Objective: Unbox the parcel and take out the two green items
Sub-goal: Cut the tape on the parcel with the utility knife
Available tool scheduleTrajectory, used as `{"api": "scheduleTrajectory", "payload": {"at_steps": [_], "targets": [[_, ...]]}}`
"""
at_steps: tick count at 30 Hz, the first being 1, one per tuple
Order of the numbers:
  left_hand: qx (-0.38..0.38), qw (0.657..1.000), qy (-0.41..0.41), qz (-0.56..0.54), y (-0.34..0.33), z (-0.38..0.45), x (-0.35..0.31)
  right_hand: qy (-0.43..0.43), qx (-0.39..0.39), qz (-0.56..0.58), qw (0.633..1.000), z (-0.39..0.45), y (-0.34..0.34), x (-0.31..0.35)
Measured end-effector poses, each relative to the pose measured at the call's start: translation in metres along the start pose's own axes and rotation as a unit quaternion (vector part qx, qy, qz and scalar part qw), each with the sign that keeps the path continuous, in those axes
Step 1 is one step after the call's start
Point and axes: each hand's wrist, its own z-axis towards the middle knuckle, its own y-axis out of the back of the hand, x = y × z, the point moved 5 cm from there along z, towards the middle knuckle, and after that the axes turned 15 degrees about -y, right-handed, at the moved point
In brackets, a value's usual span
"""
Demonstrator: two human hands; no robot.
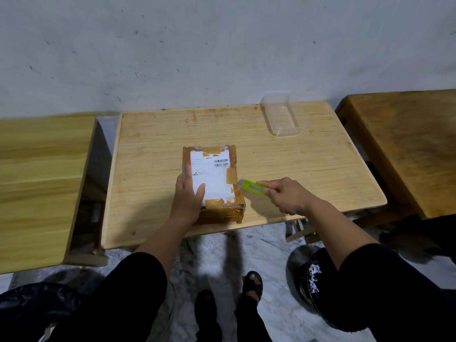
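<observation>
On the table [308, 169], left hand [187, 196] flat atop parcel [214, 178], right hand [287, 196] grip clamped on cutter [253, 187] beside it

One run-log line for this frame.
stage: cutting tape | left hand: flat on parcel | right hand: holding green utility knife, blade at parcel's right edge | parcel: sealed
</observation>
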Motion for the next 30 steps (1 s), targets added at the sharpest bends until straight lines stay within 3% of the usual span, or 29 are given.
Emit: {"api": "scheduleTrajectory", "payload": {"at_steps": [10, 16, 30], "targets": [[0.001, 1.0, -0.004, 0.002, 0.001, 0.001, 0.001, 0.041, -0.018, -0.062, 0.997, -0.007, 0.0, -0.005], [0.023, 1.0, -0.01, -0.016, 0.002, 0.001, 0.0, 0.038, -0.067, 0.007, 0.997, -0.008, 0.014, -0.014], [0.006, 0.999, -0.009, -0.038, 0.002, 0.0, 0.002, 0.07, -0.074, -0.098, 0.99, -0.001, 0.014, 0.001]]}}
